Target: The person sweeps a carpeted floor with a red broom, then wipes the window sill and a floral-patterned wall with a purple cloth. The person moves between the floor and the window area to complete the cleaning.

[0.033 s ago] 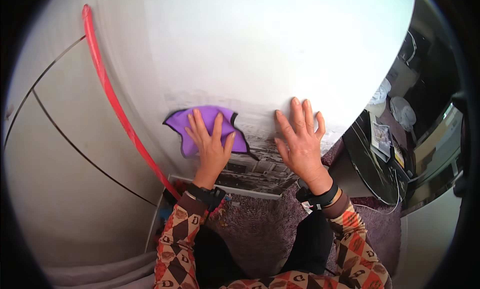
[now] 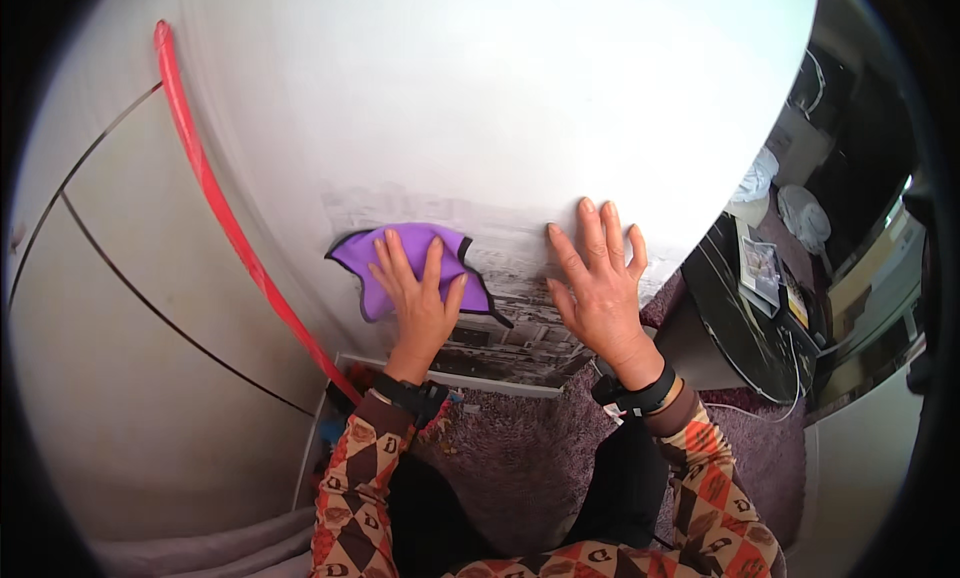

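A purple cloth (image 2: 378, 303) with black edging lies against a white wall panel (image 2: 480, 88), over the upper left of a grey, faded-looking picture of buildings (image 2: 540, 323). My left hand (image 2: 420, 303) is laid on the cloth with its fingers spread, pressing it to the surface and hiding part of it. To the right, my right hand (image 2: 602, 288) rests on the same panel, fingers apart and nothing held. Both wrists wear black bands.
A red strip (image 2: 225, 213) runs down the left side, beside pale panels with dark seams (image 2: 150, 288). At right stands a dark table (image 2: 735, 323) bearing papers (image 2: 760, 278) and a white cable (image 2: 790, 388). Purple shaggy carpet (image 2: 510, 458) covers the floor below.
The view has shifted very slightly. Both hands and the cloth keep nearly the same places on the panel.
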{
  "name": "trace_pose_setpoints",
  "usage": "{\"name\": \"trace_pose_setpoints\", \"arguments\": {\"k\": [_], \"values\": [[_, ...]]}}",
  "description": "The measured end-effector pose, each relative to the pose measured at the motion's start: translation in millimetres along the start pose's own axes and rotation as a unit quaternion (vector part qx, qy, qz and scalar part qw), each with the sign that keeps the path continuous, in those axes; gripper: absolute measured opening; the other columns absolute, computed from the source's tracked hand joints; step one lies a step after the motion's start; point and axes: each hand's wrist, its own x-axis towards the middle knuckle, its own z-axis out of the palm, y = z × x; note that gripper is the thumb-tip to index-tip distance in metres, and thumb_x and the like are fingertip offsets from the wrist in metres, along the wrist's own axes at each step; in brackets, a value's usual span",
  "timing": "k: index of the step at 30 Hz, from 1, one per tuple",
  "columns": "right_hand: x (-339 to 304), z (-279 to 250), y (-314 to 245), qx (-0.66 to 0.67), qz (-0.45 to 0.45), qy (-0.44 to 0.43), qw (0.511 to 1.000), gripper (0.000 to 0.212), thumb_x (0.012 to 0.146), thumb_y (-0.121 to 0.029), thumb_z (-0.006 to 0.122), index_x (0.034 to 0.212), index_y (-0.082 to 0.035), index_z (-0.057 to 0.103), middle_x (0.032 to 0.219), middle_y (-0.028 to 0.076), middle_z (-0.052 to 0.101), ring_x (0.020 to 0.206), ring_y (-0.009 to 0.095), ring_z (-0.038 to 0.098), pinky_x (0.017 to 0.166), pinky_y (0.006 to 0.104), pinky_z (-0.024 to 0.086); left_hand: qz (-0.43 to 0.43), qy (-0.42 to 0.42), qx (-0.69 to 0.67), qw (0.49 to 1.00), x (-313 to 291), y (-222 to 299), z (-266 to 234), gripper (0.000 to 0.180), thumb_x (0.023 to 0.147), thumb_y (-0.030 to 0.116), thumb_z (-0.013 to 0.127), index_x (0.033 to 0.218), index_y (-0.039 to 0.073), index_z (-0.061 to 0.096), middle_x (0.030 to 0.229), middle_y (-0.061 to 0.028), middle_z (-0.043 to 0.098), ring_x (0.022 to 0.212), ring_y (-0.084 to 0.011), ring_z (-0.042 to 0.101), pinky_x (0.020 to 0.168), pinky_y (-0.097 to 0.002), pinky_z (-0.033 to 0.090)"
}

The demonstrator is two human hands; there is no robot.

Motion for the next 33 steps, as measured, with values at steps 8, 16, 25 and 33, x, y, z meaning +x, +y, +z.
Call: {"name": "trace_pose_setpoints", "arguments": {"k": [8, 16, 25, 33], "values": [[0, -24, 9, 0.016, 0.031, 0.030, 0.999, 0.068, 0.077, -0.018, 0.077, 0.142, -0.018, 0.056, 0.161, 0.016, 0.033, 0.151, 0.036, 0.028, 0.116, 0.0584, 0.020, 0.044, 0.046, -0.018, 0.998, 61, 54, -19, 0.065, 0.092, 0.036, 0.072, 0.149, 0.017, 0.047, 0.163, -0.0341, 0.010, 0.147, -0.0602, 0.010, 0.108, -0.0801, 0.009], [-17, -27, 10, 0.013, 0.069, 0.029, 0.997, 0.064, 0.078, -0.018, 0.076, 0.140, -0.020, 0.059, 0.160, 0.014, 0.037, 0.149, 0.034, 0.033, 0.116, 0.0574, 0.022, 0.129, -0.049, 0.010, 0.990, 4, 68, 8, 0.052, 0.092, 0.039, 0.070, 0.141, 0.026, 0.057, 0.162, -0.0319, 0.019, 0.150, -0.0565, 0.010, 0.109, -0.0816, 0.001], [-3, -44, 20, 0.037, 0.077, 0.082, 0.993, 0.059, 0.077, -0.015, 0.071, 0.135, -0.019, 0.063, 0.158, 0.015, 0.040, 0.149, 0.035, 0.034, 0.117, 0.0558, 0.022, 0.144, -0.028, -0.011, 0.989, 34, 104, 6, 0.051, 0.093, 0.036, 0.068, 0.142, 0.028, 0.057, 0.163, -0.0295, 0.019, 0.151, -0.0540, 0.008, 0.108, -0.0805, -0.006], [-13, -33, 12, 0.082, 0.071, 0.074, 0.991, 0.058, 0.075, -0.012, 0.067, 0.133, -0.013, 0.063, 0.158, 0.017, 0.039, 0.149, 0.038, 0.033, 0.119, 0.0564, 0.020, 0.151, -0.072, 0.019, 0.986, -11, 86, 27, 0.050, 0.094, 0.042, 0.066, 0.142, 0.032, 0.057, 0.163, -0.0266, 0.021, 0.151, -0.0525, 0.009, 0.107, -0.0830, -0.006]]}}
